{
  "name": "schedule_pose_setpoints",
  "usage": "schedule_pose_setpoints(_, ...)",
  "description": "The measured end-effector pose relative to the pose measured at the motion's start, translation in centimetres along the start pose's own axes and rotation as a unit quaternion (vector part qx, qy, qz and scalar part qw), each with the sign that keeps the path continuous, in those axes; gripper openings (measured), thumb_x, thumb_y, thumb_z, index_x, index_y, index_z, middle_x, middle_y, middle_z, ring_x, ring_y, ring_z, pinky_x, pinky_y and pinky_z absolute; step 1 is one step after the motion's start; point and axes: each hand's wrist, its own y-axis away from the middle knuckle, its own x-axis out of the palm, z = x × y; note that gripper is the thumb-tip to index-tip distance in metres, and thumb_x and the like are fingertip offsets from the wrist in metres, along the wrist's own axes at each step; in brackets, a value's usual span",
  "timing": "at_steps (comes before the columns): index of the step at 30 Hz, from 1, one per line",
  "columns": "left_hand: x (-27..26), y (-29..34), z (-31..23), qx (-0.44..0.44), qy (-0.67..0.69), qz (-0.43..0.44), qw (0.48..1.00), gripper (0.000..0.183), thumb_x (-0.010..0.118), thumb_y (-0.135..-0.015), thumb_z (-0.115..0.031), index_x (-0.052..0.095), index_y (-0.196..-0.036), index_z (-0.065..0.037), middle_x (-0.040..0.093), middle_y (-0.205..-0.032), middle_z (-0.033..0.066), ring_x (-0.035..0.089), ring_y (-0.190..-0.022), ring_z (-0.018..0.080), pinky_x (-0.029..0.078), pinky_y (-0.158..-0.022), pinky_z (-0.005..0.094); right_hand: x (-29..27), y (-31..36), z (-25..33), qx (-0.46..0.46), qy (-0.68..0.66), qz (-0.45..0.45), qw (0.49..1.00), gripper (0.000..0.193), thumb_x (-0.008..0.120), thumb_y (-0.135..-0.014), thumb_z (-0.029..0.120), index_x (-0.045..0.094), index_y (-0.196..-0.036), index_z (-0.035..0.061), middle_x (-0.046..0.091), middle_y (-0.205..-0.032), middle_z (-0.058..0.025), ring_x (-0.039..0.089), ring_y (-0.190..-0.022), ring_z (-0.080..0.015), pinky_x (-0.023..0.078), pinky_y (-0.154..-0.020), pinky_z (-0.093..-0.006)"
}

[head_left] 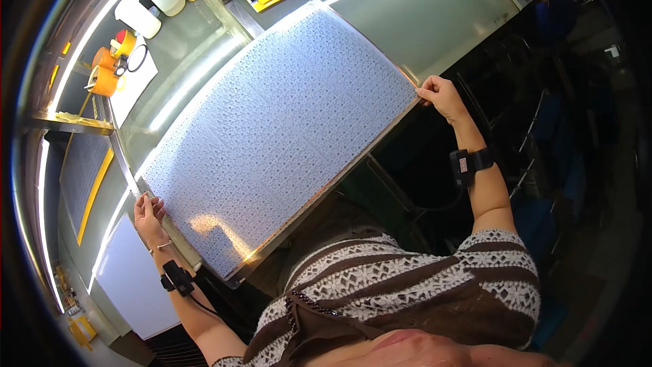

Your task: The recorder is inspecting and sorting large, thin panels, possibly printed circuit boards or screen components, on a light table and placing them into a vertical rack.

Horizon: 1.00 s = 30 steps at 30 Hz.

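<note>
The left hand (151,216) and right hand (443,98) are pinching opposite ends of the spotted sheet (278,129) between them, probably holding it flat and straight.

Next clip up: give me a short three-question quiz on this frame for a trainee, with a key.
1. What is the right hand pinching? (a) a white jug (b) a corner of the patterned sheet (c) a pen
2. True or false: the left hand is away from the sheet.
3. Fill in the colour: each forearm has a ____ device strapped to it.

Key: 1. b; 2. false, it is at the sheet's left corner; 3. black
</note>
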Motion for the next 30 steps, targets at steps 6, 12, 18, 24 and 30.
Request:
schedule_pose_setpoints(6,1.2,0.6,-0.8,-0.004,0.0,0.001,1.0,0.018,0.051,-0.089,-0.019,0.054,-0.104,-0.009,0.06,-0.08,0.0033,0.06,-0.069,0.0124,0.046,-0.057,0.0207,-0.9,-0.6,-0.3,-0.003,0.005,0.014,1.0,0.012,0.062,-0.078,0.006,0.053,-0.071,0.0024,0.052,-0.063,-0.0011,0.049,-0.056,-0.0073,0.043,-0.053,-0.02)
schedule_pose_setpoints(12,1.8,-0.3,-1.3,-0.019,-0.028,-0.011,0.999,0.026,0.058,-0.083,-0.02,0.052,-0.104,-0.005,0.051,-0.064,0.002,0.047,-0.047,0.0091,0.039,-0.042,0.0217,-0.5,-0.3,-0.1,-0.025,0.079,-0.025,0.996,0.016,0.061,-0.077,0.008,0.049,-0.066,0.0042,0.046,-0.056,0.0009,0.045,-0.052,-0.0069,0.036,-0.046,-0.0213)
schedule_pose_setpoints(18,0.8,-0.7,-0.9,0.133,-0.331,-0.151,0.922,0.053,0.069,-0.069,-0.018,0.048,-0.117,-0.011,0.059,-0.104,0.0134,0.059,-0.081,0.0296,0.045,-0.078,0.0381,-0.1,0.6,-0.4,-0.038,0.042,0.004,0.998,0.018,0.056,-0.082,0.004,0.044,-0.068,0.005,0.042,-0.061,0.0024,0.041,-0.055,-0.0062,0.033,-0.049,-0.0205)
schedule_pose_setpoints(24,1.7,-0.5,-1.8,0.157,-0.356,-0.166,0.906,0.052,0.071,-0.067,-0.023,0.052,-0.114,-0.012,0.061,-0.102,0.0158,0.058,-0.092,0.0324,0.045,-0.078,0.0388,-1.1,0.5,-2.7,-0.017,0.015,0.036,0.999,0.015,0.054,-0.084,0.004,0.044,-0.073,0.0056,0.043,-0.063,0.0023,0.042,-0.056,-0.006,0.035,-0.052,-0.0199)
schedule_pose_setpoints(30,2.4,-1.3,-2.0,0.145,-0.407,-0.162,0.887,0.04,0.07,-0.069,-0.03,0.062,-0.105,-0.013,0.062,-0.091,0.0178,0.06,-0.085,0.031,0.047,-0.075,0.0381,-1.5,0.9,-3.0,-0.015,-0.001,0.032,0.999,0.017,0.054,-0.085,0.004,0.043,-0.072,0.0057,0.042,-0.062,0.0026,0.041,-0.055,-0.0059,0.034,-0.052,-0.0196)
